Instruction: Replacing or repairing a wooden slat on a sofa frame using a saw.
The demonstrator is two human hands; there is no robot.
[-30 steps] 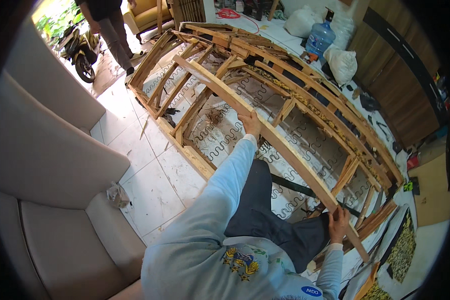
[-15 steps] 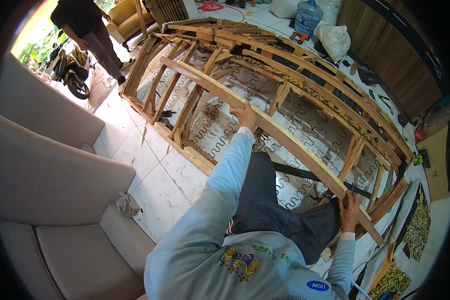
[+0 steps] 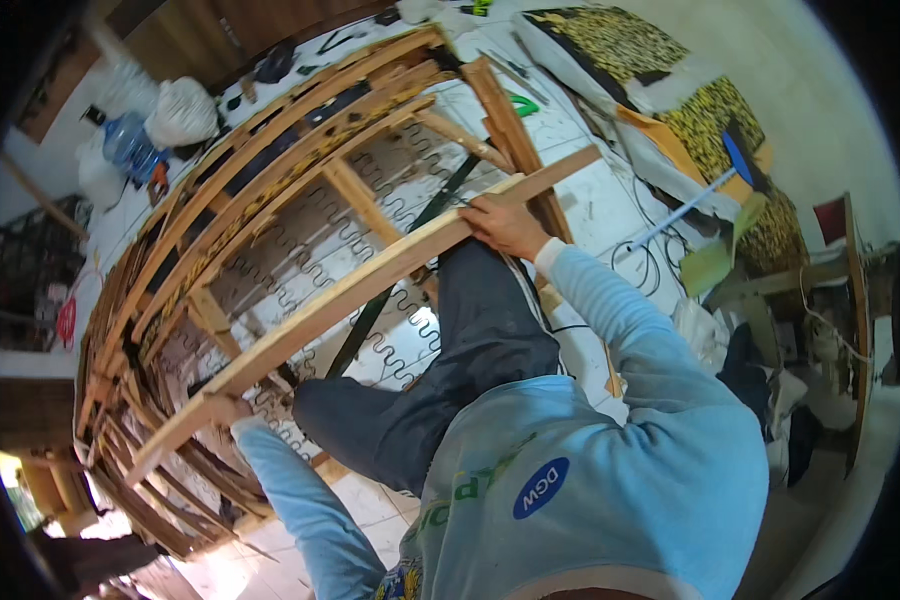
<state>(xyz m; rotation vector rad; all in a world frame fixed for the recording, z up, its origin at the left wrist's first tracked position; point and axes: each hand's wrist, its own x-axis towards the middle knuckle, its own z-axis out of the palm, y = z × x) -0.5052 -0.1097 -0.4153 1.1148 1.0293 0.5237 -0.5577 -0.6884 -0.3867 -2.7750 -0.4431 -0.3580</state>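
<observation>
A long pale board (image 3: 345,298), possibly two overlapped lengths, lies diagonally across a curved wooden furniture frame (image 3: 365,205) strung with zigzag metal springs (image 3: 285,255). Toward the lower-left end, my left hand (image 3: 225,410) grips the board, its fingers partly hidden. My right hand (image 3: 500,220) is wrapped over the board toward the upper-right end. Beneath the board, a dark strap (image 3: 360,335) crosses the springs. My knees, in dark trousers, are bent inside the frame, close under the board.
A blue water jug (image 3: 130,150) and white sack (image 3: 180,115) stand left behind the frame. Speckled foam panels (image 3: 710,130), a long blue-handled tool (image 3: 682,208) and cables (image 3: 645,260) lie right. A cluttered wooden stand (image 3: 820,280) is at far right.
My view has swung sharply right, so the board now rises to the right and the foam panels show more fully. Both hands still grip the board.
</observation>
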